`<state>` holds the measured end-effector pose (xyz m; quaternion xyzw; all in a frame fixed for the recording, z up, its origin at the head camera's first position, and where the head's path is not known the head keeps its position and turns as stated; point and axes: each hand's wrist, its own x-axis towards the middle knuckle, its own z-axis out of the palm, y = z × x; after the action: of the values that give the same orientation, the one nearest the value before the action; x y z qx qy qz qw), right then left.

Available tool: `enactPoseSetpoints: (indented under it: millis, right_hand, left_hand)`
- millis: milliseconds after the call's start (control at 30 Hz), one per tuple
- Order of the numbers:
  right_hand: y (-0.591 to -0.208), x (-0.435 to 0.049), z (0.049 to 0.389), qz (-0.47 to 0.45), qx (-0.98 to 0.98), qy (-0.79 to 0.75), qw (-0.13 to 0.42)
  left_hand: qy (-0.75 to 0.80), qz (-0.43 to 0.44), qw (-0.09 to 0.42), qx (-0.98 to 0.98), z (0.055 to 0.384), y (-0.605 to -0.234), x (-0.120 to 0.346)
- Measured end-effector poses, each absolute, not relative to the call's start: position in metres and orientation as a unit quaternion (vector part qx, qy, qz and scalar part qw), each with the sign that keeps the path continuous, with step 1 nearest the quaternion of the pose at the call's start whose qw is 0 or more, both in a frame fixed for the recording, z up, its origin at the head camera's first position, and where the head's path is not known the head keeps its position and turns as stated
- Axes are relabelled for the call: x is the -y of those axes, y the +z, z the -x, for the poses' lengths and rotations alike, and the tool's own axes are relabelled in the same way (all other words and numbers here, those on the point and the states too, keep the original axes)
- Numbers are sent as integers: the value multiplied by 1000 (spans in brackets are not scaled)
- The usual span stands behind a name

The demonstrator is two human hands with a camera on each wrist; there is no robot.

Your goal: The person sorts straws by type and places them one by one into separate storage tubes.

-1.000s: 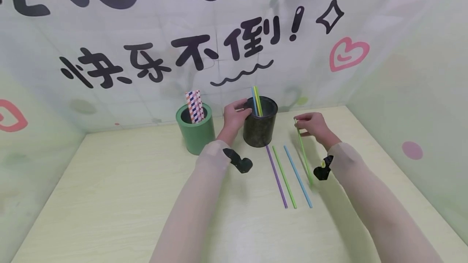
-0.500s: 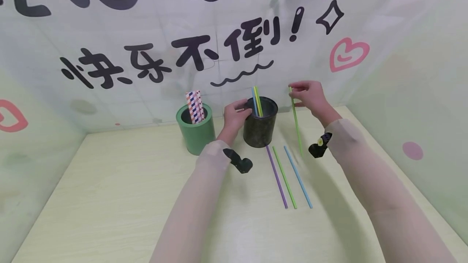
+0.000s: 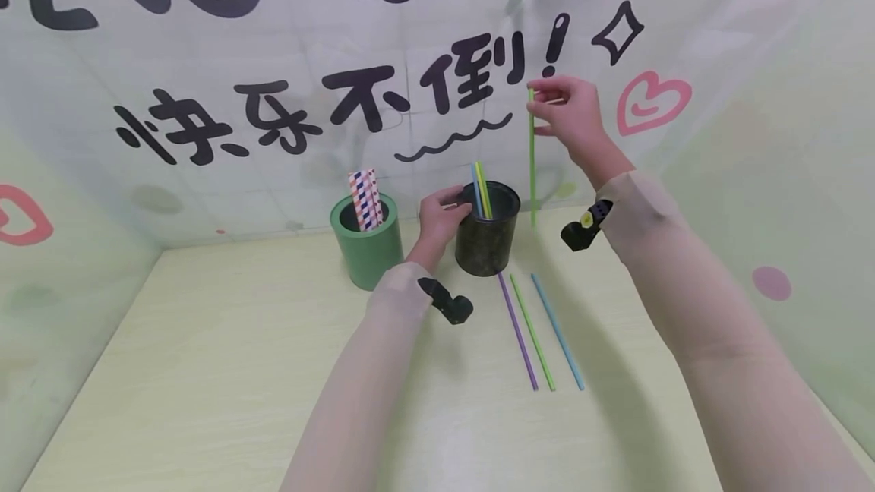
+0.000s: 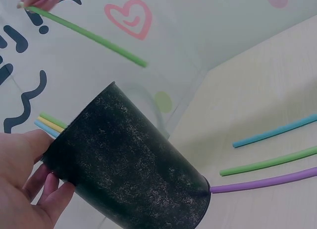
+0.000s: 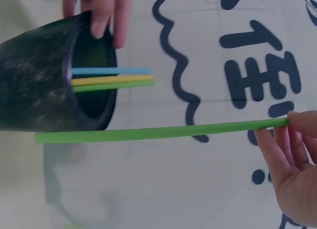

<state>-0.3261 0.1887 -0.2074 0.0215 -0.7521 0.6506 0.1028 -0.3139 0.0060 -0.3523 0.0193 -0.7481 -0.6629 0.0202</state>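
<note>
A green straw [image 3: 532, 165] hangs nearly upright from the fingertips of my right hand [image 3: 570, 116], which pinches it at its top end. Its lower end is beside the black cup [image 3: 484, 249], to the right of the rim. My left hand [image 3: 437, 220] grips that cup by the left side of its rim, thumb over the edge, as the right wrist view shows. Inside the cup stand a blue straw [image 5: 133, 71], a yellow straw [image 5: 141, 78] and a green one; their lower parts are hidden by the wall.
On the table [image 3: 225, 370], in front of the black cup, lie a purple straw [image 3: 517, 331], a green straw and a blue straw [image 3: 557, 332]. To the left stands a green cup [image 3: 372, 260] with patterned paper straws [image 3: 365, 200]. A printed wall sheet [image 3: 273, 44] rises behind.
My right hand has lifted the green straw from the table, up and leftward toward the black cup, and the straw now hangs straighter. My left hand stays on the cup's rim.
</note>
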Motion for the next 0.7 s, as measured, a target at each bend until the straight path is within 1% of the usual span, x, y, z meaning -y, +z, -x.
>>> enactPoseSetpoints:
  millis: [167,300,700]
  right_hand:
    - [-192,-178,327,-40,746,653,125]
    - [-186,-170,328,-43,744,654,131]
    - [-199,-158,335,-51,754,642,128]
  left_hand:
    - [-664,-19,22,747,314,-352,-6]
    - [-666,-17,25,746,314,-352,-5]
    - [-666,-11,26,746,315,-352,-5]
